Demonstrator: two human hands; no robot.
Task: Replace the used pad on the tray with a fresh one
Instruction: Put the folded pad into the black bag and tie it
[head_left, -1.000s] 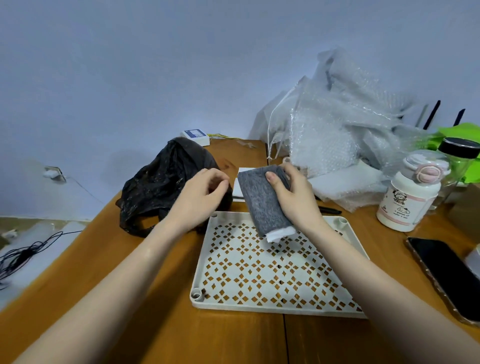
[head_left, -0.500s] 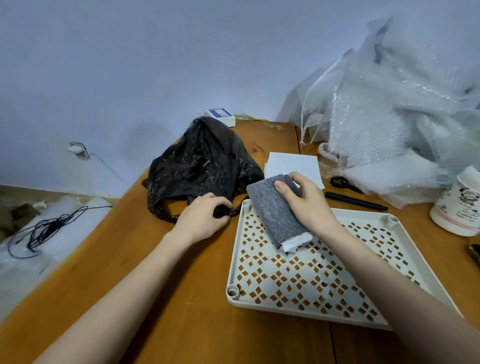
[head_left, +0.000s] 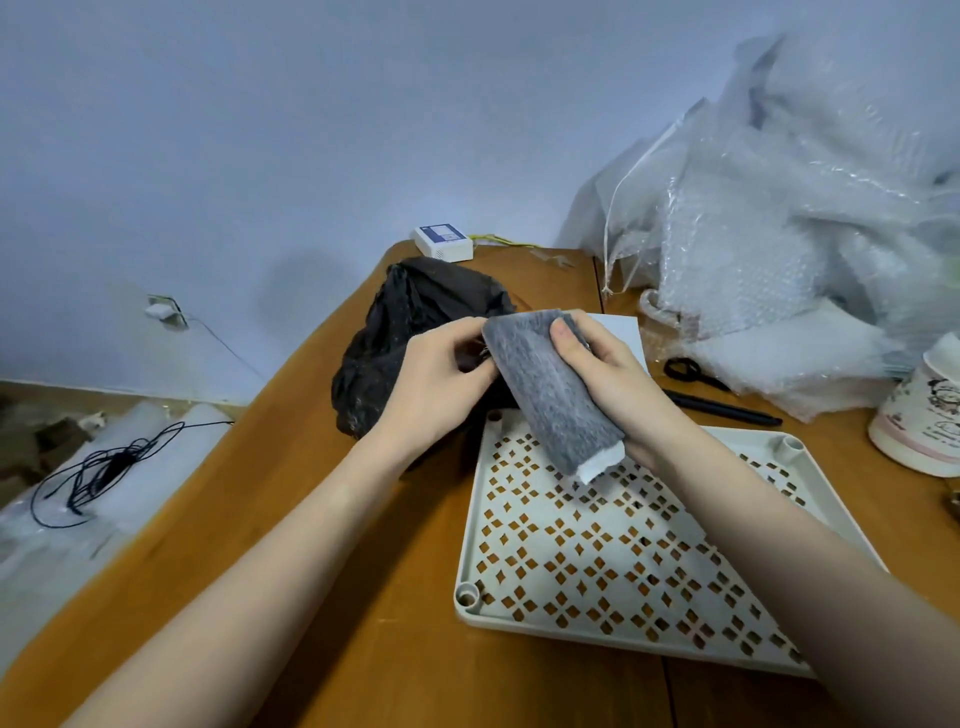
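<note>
A folded grey pad (head_left: 550, 389) with a white underside showing at its lower end is held above the far left corner of the cream perforated tray (head_left: 597, 561). My right hand (head_left: 618, 384) grips the pad from the right, thumb on top. My left hand (head_left: 441, 374) pinches at the pad's upper left edge and the rim of a black plastic bag (head_left: 415, 332) just behind it; which of the two it holds I cannot tell. A white sheet (head_left: 618, 332) lies flat behind my right hand.
A heap of bubble wrap (head_left: 789, 249) fills the back right. Black scissors (head_left: 691, 371) and a black pen (head_left: 722, 413) lie behind the tray. A white mug (head_left: 919, 421) stands at right. A small white box (head_left: 444, 243) sits at the table's far edge.
My left hand rose from the bag's edge on the table to the pad's upper left corner. The right hand lifted the pad slightly toward the bag. The view shifted a little left.
</note>
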